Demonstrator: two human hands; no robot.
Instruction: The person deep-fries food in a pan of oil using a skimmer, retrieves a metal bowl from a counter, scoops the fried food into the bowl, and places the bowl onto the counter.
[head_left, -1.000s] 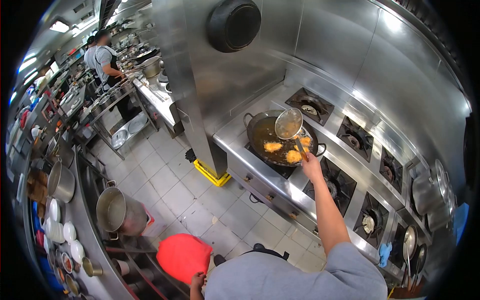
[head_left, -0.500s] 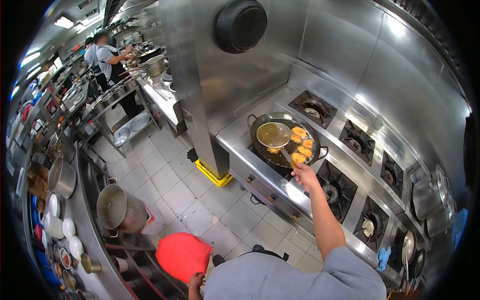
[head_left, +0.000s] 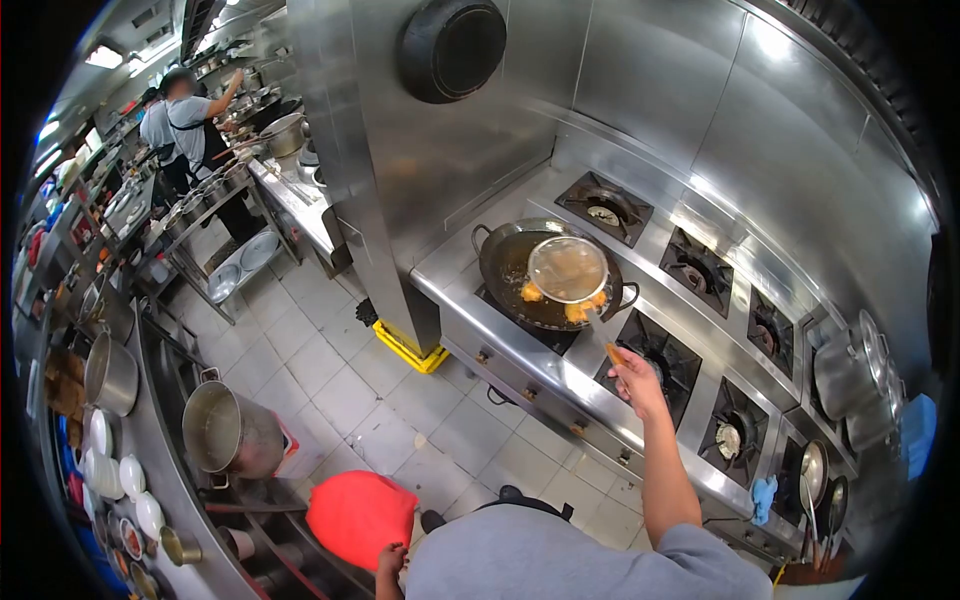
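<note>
My right hand (head_left: pixel 634 378) is closed around the wooden handle of a round mesh strainer (head_left: pixel 566 266). The strainer's disc is over a dark two-handled wok (head_left: pixel 495 285) of oil on the stove. Golden fried pieces (head_left: pixel 580 309) lie in the oil around the strainer's lower edge; others may be hidden behind the mesh. My left hand (head_left: pixel 392 560) hangs low, at the lower right edge of a red rounded object (head_left: pixel 360 520). Its fingers look partly curled, and whether they grip the red object is unclear.
Bare burners (head_left: pixel 655 365) sit beside the wok. A black pan (head_left: pixel 452 50) hangs on the steel wall. A large pot (head_left: pixel 230 430) stands to the left, near a counter with white dishes (head_left: pixel 130 475). Two people (head_left: pixel 190 125) work at the far back left.
My right hand has drawn the strainer right, across the wok and over the fried pieces, covering several of them. The view has shifted slightly. A far person's arm has risen.
</note>
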